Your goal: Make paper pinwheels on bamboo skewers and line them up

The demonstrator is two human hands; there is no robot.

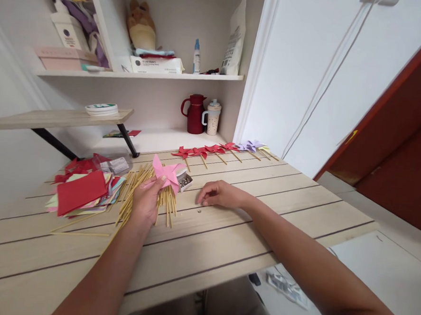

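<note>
A pink paper pinwheel (167, 173) is pinched in my left hand (147, 201), the thumb lying over its folded paper. Wooden sticks (133, 195) lie loose under and beside that hand. My right hand (219, 194) rests low over the tabletop, fingers loosely curled with a gap to the thumb and nothing visible between them. Just below its fingertips lies a tiny metallic piece (199, 211), too small to name surely. Between the hands stands a small open box (184, 181) of small metal pieces.
At left is a stack of coloured paper (82, 193) near a clear plastic package (117, 165). Red pinwheels (200, 152) and purple pinwheels (249, 145) on sticks line the table's back. A red jug (196, 115) and a cup (213, 117) stand behind. A small raised shelf (63, 119) overhangs the left.
</note>
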